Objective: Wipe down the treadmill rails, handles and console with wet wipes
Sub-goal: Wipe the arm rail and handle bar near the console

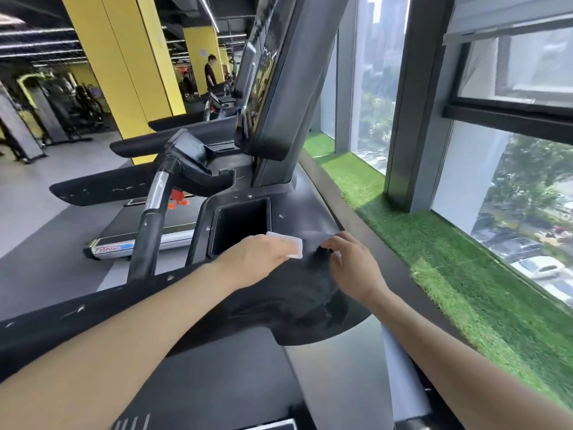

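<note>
**Both hands on the console tray**

The left hand (257,256) lay flat on a white wipe (286,245), its fingers pressing it onto the dark console (310,283) just right of the square cup holder (240,226). The right hand (350,262) rested close beside it on the same surface, fingers bent; whether they held anything could not be told, as the spot beneath them was blurred. The screen (263,79) rose ahead, tilted. A chrome and black handle (153,206) stood to the left. A green turf ledge (434,249) ran under the window (511,193) at right.
</note>
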`<state>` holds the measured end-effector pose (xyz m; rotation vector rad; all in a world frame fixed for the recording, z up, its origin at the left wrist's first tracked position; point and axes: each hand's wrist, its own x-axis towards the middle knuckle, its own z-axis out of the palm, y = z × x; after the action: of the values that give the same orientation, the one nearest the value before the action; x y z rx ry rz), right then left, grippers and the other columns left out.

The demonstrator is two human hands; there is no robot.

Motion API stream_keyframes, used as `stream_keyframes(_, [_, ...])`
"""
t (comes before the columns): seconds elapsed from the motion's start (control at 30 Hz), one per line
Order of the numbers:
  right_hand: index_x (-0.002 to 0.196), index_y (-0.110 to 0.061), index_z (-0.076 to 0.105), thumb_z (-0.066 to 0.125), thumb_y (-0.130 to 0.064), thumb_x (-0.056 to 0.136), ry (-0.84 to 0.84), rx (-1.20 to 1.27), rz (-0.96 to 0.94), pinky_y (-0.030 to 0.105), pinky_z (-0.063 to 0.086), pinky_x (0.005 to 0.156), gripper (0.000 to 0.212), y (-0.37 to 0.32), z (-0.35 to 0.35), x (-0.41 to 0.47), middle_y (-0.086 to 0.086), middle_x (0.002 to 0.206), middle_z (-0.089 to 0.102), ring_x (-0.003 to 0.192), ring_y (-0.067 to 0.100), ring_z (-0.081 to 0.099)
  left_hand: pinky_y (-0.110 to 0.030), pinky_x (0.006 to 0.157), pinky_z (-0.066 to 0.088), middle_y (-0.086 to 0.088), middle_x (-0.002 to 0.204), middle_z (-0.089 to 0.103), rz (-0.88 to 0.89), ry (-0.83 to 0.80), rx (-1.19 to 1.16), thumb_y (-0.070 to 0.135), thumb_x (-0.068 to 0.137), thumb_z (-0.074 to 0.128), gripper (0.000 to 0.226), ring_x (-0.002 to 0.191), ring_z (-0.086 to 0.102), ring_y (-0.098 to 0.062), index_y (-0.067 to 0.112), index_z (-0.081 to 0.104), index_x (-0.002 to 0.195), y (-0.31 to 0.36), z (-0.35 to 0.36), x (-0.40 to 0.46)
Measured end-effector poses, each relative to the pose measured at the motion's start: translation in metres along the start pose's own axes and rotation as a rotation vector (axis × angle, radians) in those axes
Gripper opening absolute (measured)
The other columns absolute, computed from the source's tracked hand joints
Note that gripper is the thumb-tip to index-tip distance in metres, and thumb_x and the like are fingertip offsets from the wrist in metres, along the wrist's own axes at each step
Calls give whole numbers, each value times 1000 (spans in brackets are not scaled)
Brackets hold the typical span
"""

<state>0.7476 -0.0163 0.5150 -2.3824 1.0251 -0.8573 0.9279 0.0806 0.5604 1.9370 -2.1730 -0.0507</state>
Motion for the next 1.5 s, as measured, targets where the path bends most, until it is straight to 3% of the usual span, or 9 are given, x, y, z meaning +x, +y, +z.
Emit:
stream_keyframes(0.13, [115, -13, 64, 44, 2, 86, -14, -8, -41, 32, 45, 81, 38, 4, 0, -2, -1, 117, 56, 103, 23, 55, -30, 90, 45, -9, 106, 59, -53, 6, 63, 36, 91, 28, 40, 81, 37, -8, 12, 57, 104, -26, -7, -31])
stream_keyframes(0.23, [116, -14, 65, 45, 1, 87, -17, -1, -47, 31, 44, 82, 38, 5, -3, -2, -2, 117, 56, 102, 23, 55, -30, 90, 45, -4, 104, 59, -12, 11, 64, 25, 97, 38, 24, 90, 53, -21, 13, 58, 102, -12, -5, -22])
stream_keyframes(0.47, [118, -12, 63, 43, 2, 87, -43, -13, -71, 31, 43, 85, 39, 5, -4, -3, 0, 120, 55, 108, 24, 53, -31, 81, 50, 13, 86, 45, 88, 54, 60, 10, 95, 44, 13, 80, 43, -11, 16, 50, 86, 4, -1, -6])
stream_keyframes(0.57, [119, -12, 63, 43, 0, 88, -34, -28, -77, 31, 44, 82, 38, 5, -4, -5, 0, 121, 54, 108, 24, 53, -23, 92, 46, 7, 101, 63, -1, 88, 17, 34, 92, 38, 36, 95, 60, -16, 12, 64, 102, -13, -6, -42])
stream_keyframes(0.87, [119, -13, 61, 45, 3, 85, 22, 3, -51, 35, 46, 75, 40, 0, 8, -24, 1, 118, 53, 106, 23, 52, -38, 86, 52, 9, 108, 51, 118, 100, 53, 21, 95, 40, 26, 96, 51, -12, 10, 62, 103, 13, 12, 9])
stream_keyframes(1.03, [117, -12, 59, 45, 1, 86, 21, -14, -46, 38, 47, 71, 37, -1, 9, -25, 1, 117, 51, 103, 26, 52, -2, 93, 30, 9, 109, 56, 63, 122, -4, 31, 91, 36, 38, 98, 52, -9, 10, 65, 104, -13, -1, -41])
stream_keyframes(1.27, [115, -12, 60, 45, 3, 85, 39, -21, -34, 40, 48, 70, 37, -2, 12, -25, 1, 114, 52, 101, 24, 53, -40, 79, 53, 4, 110, 59, 169, 143, 161, 24, 90, 32, 39, 95, 60, -22, 6, 64, 102, 1, 17, -8])
stream_keyframes(1.37, [115, -13, 61, 46, 1, 85, 27, -36, -37, 40, 48, 71, 36, -2, 12, -26, 0, 115, 53, 102, 24, 54, -41, 71, 57, 2, 113, 61, 196, 134, 186, 23, 89, 33, 39, 91, 65, -27, 7, 66, 104, 4, 19, 2])
stream_keyframes(1.5, [116, -13, 62, 46, -2, 87, 30, -52, -53, 34, 45, 67, 34, -5, 17, -28, 0, 114, 53, 102, 24, 53, -28, 87, 48, 11, 112, 59, 154, 161, 75, 23, 90, 37, 37, 99, 57, -14, 8, 68, 104, -14, 5, -46])
